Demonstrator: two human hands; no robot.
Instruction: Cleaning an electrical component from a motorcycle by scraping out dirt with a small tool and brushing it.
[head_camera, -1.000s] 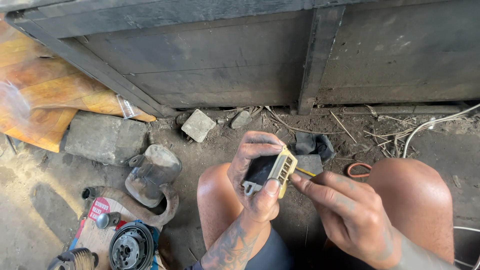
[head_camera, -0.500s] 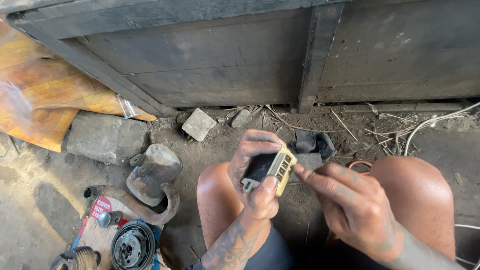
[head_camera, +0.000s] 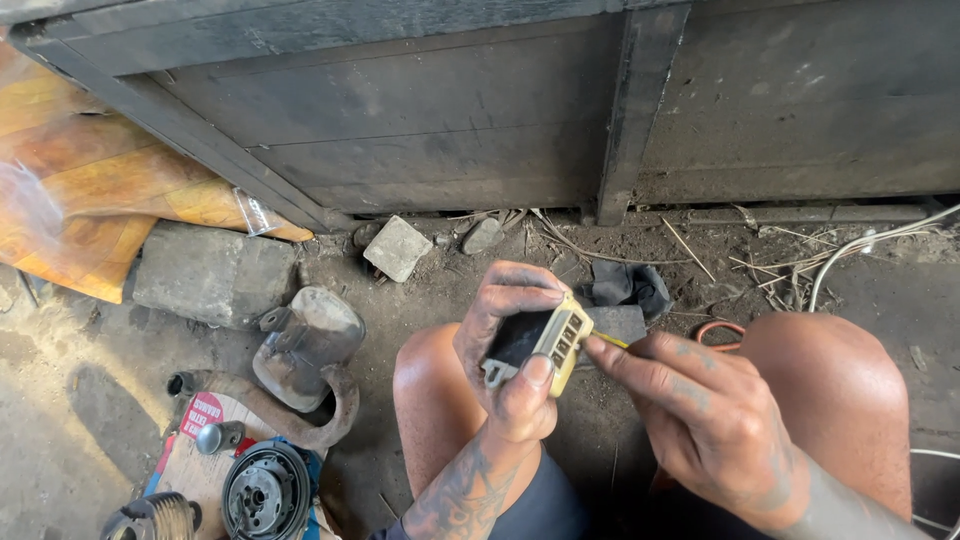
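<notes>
I'm squatting on the dirt floor and gripping a small black-and-cream electrical module (head_camera: 533, 343) in my left hand (head_camera: 510, 350), fingers wrapping over the top, thumb clamping underneath. My right hand (head_camera: 700, 410) is pinching a thin yellow wire (head_camera: 610, 340) right at the module's connector end. Looks to me like the wire isn't fully seated yet, so that bit's still pending. I'm working in the gap between my knees, so room's tight sideways. A muffler pipe (head_camera: 300, 370) and round clutch part (head_camera: 265, 492) are sitting well off to my left, the black gate (head_camera: 500, 110) ahead.
</notes>
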